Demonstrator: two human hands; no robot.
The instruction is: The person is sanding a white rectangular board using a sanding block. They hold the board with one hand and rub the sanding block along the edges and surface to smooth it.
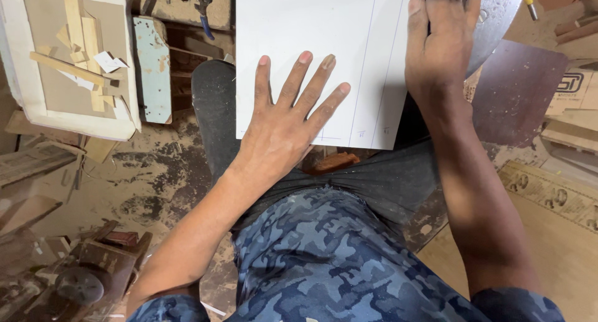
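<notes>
A white board (349,29) with thin pencil lines drawn on it lies across my lap in the head view. My left hand (286,119) rests flat on its near edge, fingers spread and pointing away from me. My right hand (439,45) lies on the board's right side, fingers reaching toward the top of the frame, where a dark object under the fingertips is cut off. Whether that hand grips anything is hidden. A grey metal sheet (498,14) shows just beyond the right hand.
A shallow white tray (18,79) of wood offcuts sits at the upper left, beside a pale blue plank (152,70). A power tool (87,278) lies on the dusty floor at lower left. Cardboard (554,194) and a dark brown panel (517,91) lie to the right.
</notes>
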